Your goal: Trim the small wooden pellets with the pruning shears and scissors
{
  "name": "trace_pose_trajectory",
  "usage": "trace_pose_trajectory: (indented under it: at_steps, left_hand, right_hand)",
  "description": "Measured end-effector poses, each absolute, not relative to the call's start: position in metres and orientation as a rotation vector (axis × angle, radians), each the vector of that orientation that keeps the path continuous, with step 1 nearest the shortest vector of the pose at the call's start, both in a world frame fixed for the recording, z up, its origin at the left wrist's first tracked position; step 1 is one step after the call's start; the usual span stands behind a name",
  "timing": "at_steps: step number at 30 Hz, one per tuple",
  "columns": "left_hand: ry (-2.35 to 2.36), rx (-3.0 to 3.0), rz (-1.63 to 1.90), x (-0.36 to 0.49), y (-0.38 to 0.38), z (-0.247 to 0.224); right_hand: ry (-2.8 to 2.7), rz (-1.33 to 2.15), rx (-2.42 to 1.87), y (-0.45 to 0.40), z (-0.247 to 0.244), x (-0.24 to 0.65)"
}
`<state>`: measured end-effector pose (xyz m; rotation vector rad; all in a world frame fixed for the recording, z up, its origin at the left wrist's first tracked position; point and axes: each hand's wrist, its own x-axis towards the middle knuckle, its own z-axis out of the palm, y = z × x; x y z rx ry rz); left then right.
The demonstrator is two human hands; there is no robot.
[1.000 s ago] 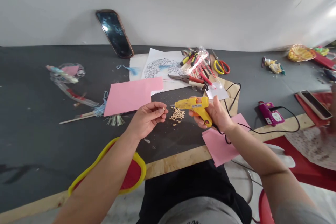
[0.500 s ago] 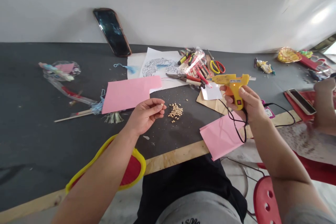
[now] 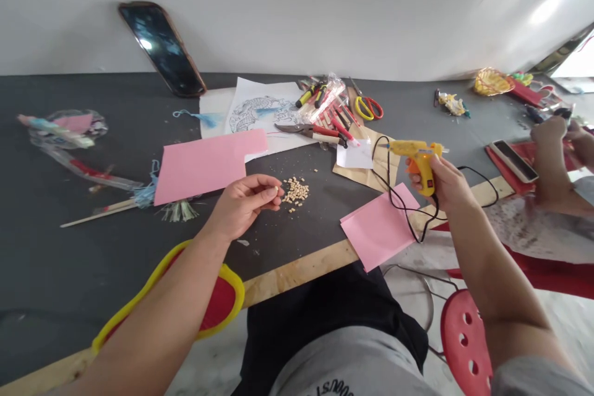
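My left hand (image 3: 250,201) is closed in a pinch on a small pale wooden piece (image 3: 277,189), mostly hidden by the fingertips. Just right of it, a pile of similar short wooden pieces (image 3: 296,190) lies on the dark table. My right hand (image 3: 443,179) grips a yellow hot glue gun (image 3: 417,161) by its handle, nozzle toward the left, with a glue stick poking out at the back. Its black cord hangs in loops over folded pink paper (image 3: 378,226). Left of the pile lies another pink sheet (image 3: 204,167).
Behind are pliers (image 3: 306,131), scissors (image 3: 369,108), a printed drawing (image 3: 260,108) and a phone (image 3: 162,49) leaning on the wall. A yellow-rimmed red object (image 3: 223,303) lies under my left forearm. At right, a co-worker's hands (image 3: 552,136) are near a red case (image 3: 520,176).
My right hand has lowered the glue gun slightly, and its cord hangs differently. My view has shifted a little to the right. The co-worker's hands now show more fully. My left hand keeps its pinch.
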<state>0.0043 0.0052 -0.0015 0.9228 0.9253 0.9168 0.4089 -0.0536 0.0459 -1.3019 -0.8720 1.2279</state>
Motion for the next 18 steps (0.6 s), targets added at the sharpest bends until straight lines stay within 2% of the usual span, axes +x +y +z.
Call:
trace_pose_trajectory:
  at_steps: [9,18]
  left_hand:
    - [0.995,1.227,0.879,0.015,-0.002,0.008]
    - [1.093,1.372,0.793,0.017,-0.008,0.018]
  right_hand:
    - [-0.928,1.680,-1.415,-0.069,0.017,0.401]
    - [-0.968,1.512,-1.384,-0.041,0.005,0.405]
